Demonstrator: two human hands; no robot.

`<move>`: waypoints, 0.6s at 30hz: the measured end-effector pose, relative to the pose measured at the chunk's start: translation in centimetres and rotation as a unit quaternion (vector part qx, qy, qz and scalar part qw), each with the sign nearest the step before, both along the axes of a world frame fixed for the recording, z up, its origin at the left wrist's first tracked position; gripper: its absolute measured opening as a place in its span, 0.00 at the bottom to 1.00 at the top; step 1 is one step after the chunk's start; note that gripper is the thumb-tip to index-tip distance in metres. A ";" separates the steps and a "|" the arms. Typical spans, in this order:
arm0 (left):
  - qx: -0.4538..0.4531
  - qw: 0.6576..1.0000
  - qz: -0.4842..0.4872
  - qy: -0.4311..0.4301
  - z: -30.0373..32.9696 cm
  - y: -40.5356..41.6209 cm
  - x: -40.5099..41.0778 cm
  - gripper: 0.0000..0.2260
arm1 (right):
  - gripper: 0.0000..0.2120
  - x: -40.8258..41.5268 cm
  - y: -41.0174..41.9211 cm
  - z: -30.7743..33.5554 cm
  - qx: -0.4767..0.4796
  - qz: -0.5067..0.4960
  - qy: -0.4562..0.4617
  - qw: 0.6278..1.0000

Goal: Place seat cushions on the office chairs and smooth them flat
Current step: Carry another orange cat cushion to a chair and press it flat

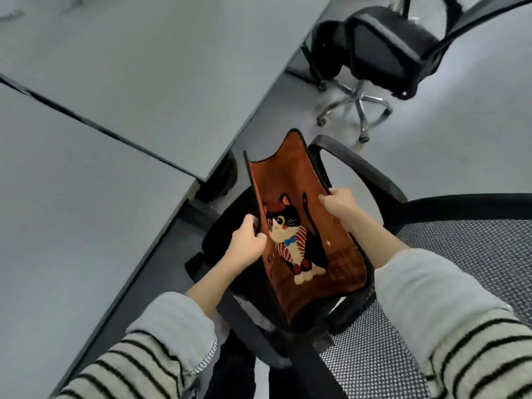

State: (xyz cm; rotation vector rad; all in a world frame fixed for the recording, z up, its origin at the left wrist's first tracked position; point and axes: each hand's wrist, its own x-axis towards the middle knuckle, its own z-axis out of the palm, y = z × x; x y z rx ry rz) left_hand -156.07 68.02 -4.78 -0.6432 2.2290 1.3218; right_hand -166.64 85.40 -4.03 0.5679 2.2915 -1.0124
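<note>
A brown seat cushion with a cartoon cat on it hangs curved above the black seat of the near office chair. My left hand grips the cushion's left black-trimmed edge. On the opposite edge, my right hand is closed just inside the chair's right armrest. The cushion's sides are bent upward into a trough and its lower end touches the seat near the mesh backrest. Most of the seat is hidden under the cushion.
Grey desks fill the left half, their edge running close beside the near chair. A second black office chair on a chrome wheeled base stands at the upper right on the grey floor.
</note>
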 end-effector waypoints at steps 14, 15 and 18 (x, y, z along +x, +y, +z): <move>0.121 0.921 0.286 -0.235 -17.2 -3.2 0.9 0.16 | 0.20 -2.6 3.5 -15.0 0.193 -0.029 -0.021 0.981; 0.129 0.904 0.318 -0.256 -17.8 -3.5 0.6 0.20 | 0.22 -2.7 3.6 -15.6 0.209 -0.025 -0.025 0.977; 0.048 0.892 0.356 -0.274 -19.3 -3.3 -0.3 0.24 | 0.28 -2.0 3.3 -17.6 0.227 0.023 -0.046 0.972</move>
